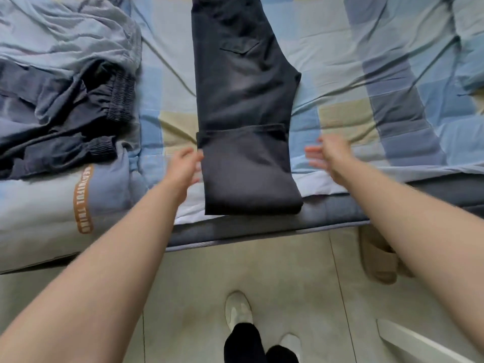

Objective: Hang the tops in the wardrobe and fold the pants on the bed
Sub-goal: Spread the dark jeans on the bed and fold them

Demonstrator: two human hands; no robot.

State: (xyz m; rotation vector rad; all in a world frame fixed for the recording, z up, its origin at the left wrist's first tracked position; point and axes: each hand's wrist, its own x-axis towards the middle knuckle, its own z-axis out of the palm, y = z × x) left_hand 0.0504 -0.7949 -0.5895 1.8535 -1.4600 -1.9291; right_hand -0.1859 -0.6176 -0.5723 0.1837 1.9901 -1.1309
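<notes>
Dark grey pants (243, 100) lie lengthwise on the bed (340, 82), legs together, with the near end folded back over itself into a flap (248, 169) that reaches the bed's edge. My left hand (184, 166) is at the flap's left edge, fingers relaxed and touching the fabric. My right hand (327, 155) hovers just right of the flap, fingers spread and blurred, holding nothing. A heap of other clothes lies at the left: dark pants with elastic cuffs (65, 121) and a light blue garment (65, 35).
A grey-blue cover with orange lettering (83, 200) hangs over the bed's near left corner. Beige slippers (379, 258) sit on the tiled floor under the bed's edge at right. My feet in white shoes (238, 310) stand below. A white panel edge (419, 344) shows bottom right.
</notes>
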